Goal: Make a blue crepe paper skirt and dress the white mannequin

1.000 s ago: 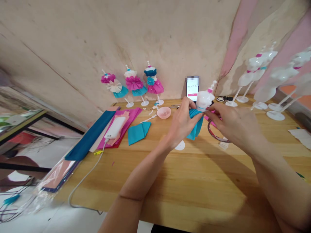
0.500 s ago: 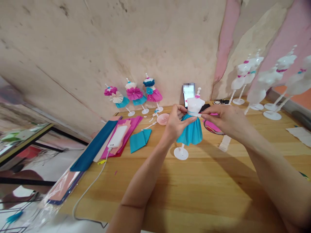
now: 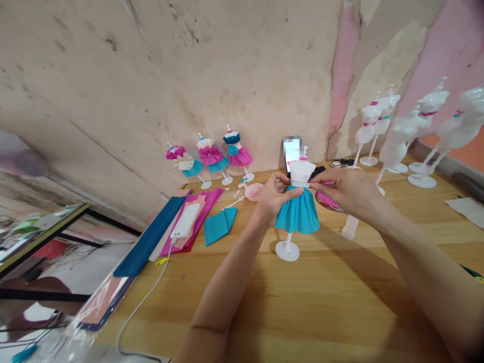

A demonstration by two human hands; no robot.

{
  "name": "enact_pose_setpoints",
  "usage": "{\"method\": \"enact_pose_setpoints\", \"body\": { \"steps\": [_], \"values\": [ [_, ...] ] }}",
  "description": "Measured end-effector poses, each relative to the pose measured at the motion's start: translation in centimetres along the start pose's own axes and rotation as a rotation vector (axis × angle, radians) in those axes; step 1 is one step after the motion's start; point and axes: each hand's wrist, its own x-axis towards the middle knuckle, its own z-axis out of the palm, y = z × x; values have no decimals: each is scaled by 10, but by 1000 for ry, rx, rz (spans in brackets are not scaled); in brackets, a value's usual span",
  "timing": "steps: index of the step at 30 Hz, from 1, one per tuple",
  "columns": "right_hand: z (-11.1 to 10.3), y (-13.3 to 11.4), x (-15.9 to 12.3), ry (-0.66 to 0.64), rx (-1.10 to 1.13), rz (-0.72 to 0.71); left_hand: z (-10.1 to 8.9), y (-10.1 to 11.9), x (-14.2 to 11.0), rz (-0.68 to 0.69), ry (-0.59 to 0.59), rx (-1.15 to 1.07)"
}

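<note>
A small white mannequin (image 3: pixel 300 170) stands upright on its round base (image 3: pixel 287 250) in the middle of the wooden table (image 3: pixel 302 302). It wears a blue paper skirt (image 3: pixel 298 214). My left hand (image 3: pixel 273 196) pinches the skirt at the waist from the left. From the right, my right hand (image 3: pixel 346 189) pinches the waist too, holding a thin white strip against it.
Three dressed mannequins (image 3: pixel 209 156) stand by the wall. A phone (image 3: pixel 292 151) leans behind the mannequin. Bare white mannequins (image 3: pixel 401 136) stand at the right. Blue and pink paper sheets (image 3: pixel 177 222), a power bank (image 3: pixel 185 221) with cable, a folded blue sheet (image 3: pixel 220 224) and a pink bowl (image 3: pixel 254 190) lie left.
The mannequin went from tilted and lifted to standing upright on its base. The blue skirt now hangs spread around the waist. Both hands stayed at the waist.
</note>
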Motion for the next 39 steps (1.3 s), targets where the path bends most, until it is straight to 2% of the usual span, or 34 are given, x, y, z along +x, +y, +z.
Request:
{"method": "enact_pose_setpoints", "body": {
  "steps": [10,16,21,27,31,37,39],
  "values": [
    [-10,-17,-11,23,-34,-31,-2,-10,7,65,-110,-119],
    [-18,-28,-18,47,-84,-69,-1,-10,5,106,-135,-93],
    [-16,-26,-17,64,-70,-61,-2,-8,3,88,-128,-59],
    [-13,-19,-13,85,-6,-53,0,-2,-1,92,-187,-64],
    [-10,-24,-16,138,-60,-79,1,2,-2,124,-153,44],
    [-8,-40,-26,229,-272,-109,-4,17,-3,344,-135,414],
    [-9,-44,-29,227,-317,-146,-6,20,-3,357,-131,457]
  ]
}}
